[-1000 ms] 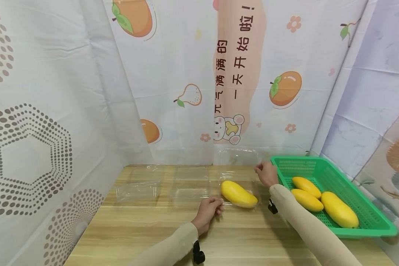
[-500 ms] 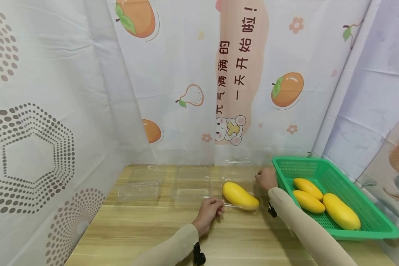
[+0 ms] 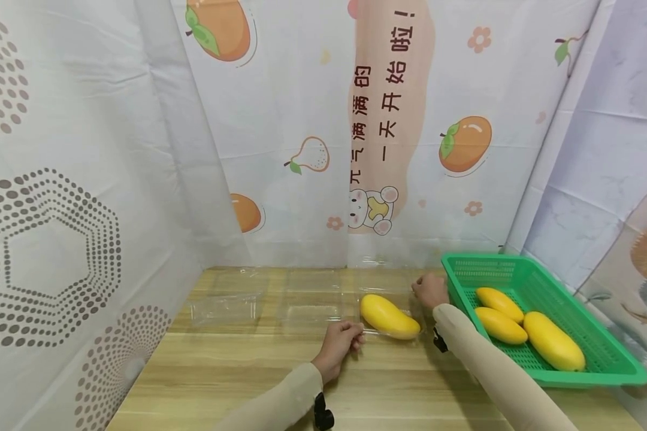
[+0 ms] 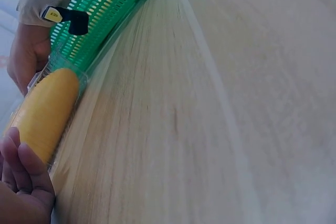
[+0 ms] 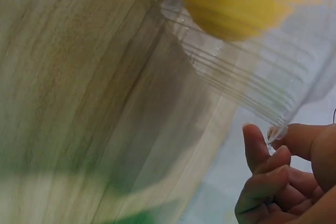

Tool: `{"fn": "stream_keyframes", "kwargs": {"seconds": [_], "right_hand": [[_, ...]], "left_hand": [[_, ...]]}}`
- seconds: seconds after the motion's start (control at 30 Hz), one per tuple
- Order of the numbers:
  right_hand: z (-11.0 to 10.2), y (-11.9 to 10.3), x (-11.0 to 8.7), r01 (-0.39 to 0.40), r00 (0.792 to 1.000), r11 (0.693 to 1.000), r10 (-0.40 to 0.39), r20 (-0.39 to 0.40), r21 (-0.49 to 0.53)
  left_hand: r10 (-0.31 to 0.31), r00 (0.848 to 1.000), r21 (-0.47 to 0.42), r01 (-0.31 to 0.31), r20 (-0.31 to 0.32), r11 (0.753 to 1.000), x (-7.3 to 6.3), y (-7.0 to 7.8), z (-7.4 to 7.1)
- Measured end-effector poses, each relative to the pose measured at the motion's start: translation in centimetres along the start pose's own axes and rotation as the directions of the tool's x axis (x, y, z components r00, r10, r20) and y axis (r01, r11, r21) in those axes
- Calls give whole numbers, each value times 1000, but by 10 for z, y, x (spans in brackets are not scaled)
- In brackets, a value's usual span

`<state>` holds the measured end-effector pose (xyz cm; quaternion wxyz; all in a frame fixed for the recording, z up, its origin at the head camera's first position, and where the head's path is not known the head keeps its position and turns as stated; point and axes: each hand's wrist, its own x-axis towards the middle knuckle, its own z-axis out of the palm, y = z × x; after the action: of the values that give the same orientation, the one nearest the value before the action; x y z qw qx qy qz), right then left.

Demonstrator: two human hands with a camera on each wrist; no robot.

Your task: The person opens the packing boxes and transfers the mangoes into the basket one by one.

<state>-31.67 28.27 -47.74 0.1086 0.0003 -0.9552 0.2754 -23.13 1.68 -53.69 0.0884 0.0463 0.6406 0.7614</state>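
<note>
A yellow mango [image 3: 389, 316] lies in a clear plastic clamshell box [image 5: 241, 85] at the right of the row of boxes. Its see-through lid [image 3: 384, 279] is raised at the back, leaning away toward the curtain. My left hand [image 3: 338, 348] pinches the box's near left corner, its fingers curled close to the mango in the left wrist view. At the box's right side my right hand [image 3: 431, 291] pinches the rim between thumb and fingers, as the right wrist view shows.
Two more clear plastic boxes, one in the middle [image 3: 311, 312] and one at the left [image 3: 223, 309], sit on the wooden table [image 3: 221, 371]. Just right of my right arm is a green basket [image 3: 590, 378] holding three mangoes [image 3: 553, 341]. A printed curtain [image 3: 302, 78] hangs behind.
The lid's top edge has dropped lower at the back. My right hand has shifted slightly down and turned, staying at the box's right side. My left hand keeps its place at the corner.
</note>
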Motion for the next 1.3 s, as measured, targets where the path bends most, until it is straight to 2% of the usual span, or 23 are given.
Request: {"fn": "stream_keyframes", "kwargs": {"seconds": [0.23, 0.63, 0.8, 1.0, 1.3], "right_hand": [[2, -2, -1, 9, 1000, 1000, -9, -28, -16], [-2, -1, 2, 22, 1000, 1000, -22, 12, 0], [-6, -3, 1, 30, 1000, 1000, -30, -2, -5], [-11, -13, -4, 80, 997, 997, -80, -6, -23], [-13, -33, -18, 167, 984, 985, -164, 63, -52]], "left_hand": [[-18, 1000, -7, 18, -2, 1000, 1, 1, -1], [-26, 1000, 1, 26, -4, 1000, 3, 1, 1], [-19, 1000, -1, 19, -5, 1000, 1, 1, 1], [-11, 1000, -15, 11, 5, 1000, 1, 0, -1], [-28, 999, -25, 28, 29, 999, 1, 2, 0]]}}
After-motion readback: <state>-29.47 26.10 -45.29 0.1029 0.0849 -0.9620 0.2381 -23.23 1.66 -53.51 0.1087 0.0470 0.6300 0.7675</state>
